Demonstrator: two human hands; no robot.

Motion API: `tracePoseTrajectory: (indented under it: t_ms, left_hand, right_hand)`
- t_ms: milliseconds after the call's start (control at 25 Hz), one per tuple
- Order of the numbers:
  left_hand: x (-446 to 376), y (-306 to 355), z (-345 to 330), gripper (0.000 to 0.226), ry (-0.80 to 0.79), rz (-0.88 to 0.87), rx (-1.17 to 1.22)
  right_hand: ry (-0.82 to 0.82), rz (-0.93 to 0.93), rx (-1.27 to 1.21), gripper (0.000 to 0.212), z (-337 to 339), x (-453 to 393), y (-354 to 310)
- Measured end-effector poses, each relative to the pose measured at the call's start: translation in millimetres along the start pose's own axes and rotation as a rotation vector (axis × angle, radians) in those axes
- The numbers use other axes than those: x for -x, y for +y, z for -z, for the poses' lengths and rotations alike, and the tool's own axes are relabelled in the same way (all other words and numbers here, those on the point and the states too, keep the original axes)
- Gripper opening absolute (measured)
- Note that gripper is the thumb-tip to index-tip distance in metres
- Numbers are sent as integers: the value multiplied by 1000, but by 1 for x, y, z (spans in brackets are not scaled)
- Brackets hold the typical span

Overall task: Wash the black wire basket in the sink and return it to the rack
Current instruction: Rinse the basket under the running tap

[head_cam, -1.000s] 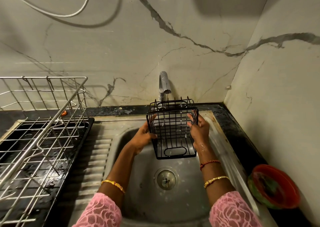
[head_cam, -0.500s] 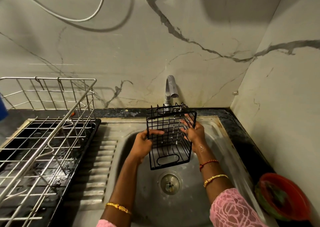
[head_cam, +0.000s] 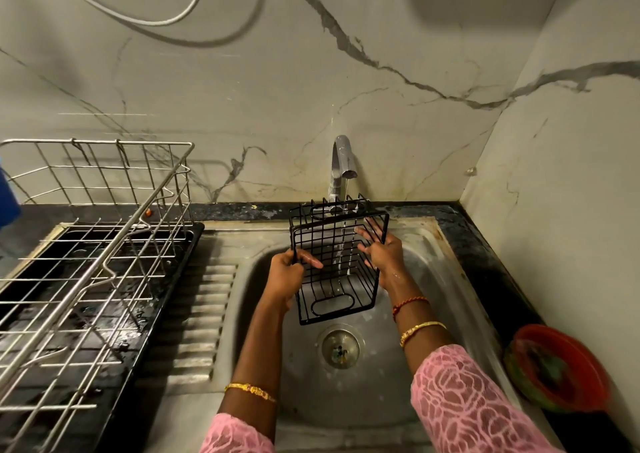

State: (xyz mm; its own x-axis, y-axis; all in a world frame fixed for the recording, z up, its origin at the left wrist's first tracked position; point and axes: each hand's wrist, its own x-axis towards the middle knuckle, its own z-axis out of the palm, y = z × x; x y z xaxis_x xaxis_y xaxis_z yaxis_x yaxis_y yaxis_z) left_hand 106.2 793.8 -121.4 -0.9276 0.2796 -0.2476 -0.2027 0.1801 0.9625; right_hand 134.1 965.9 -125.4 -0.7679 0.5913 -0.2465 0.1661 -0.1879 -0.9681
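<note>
The black wire basket (head_cam: pixel 337 265) hangs over the sink (head_cam: pixel 422 245) under the tap (head_cam: pixel 343 156), water running through. The left hand (head_cam: pixel 285 276) has its grip curled round the basket's left edge; the right hand (head_cam: pixel 382 253) presses spread fingers against its right side.

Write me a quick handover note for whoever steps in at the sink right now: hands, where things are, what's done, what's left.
Left hand: grips the left edge of the black wire basket, thumb across the wires.
Right hand: fingers spread flat against the basket's right side.
Basket is held tilted over the sink, under the tap, with a thin stream of water running through it.
Done: basket is at the sink and rinsing is under way.
Left: finish washing, then return it to the rack on the left of the sink.
</note>
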Motion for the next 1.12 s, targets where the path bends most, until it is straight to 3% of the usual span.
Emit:
tracePoseTrajectory:
  t_ms: [320,840,1120]
  left_hand:
    - [10,12,-9,47,135,54,148]
    - [15,5,-4,48,130,-13,107]
    - [22,-5,-6,48,105,21,127]
  right_hand:
    - [21,-8,0,43,-4,0,1]
    - [69,-64,37,46,-4,5,19]
    - [74,-93,57,35,1,12,29]
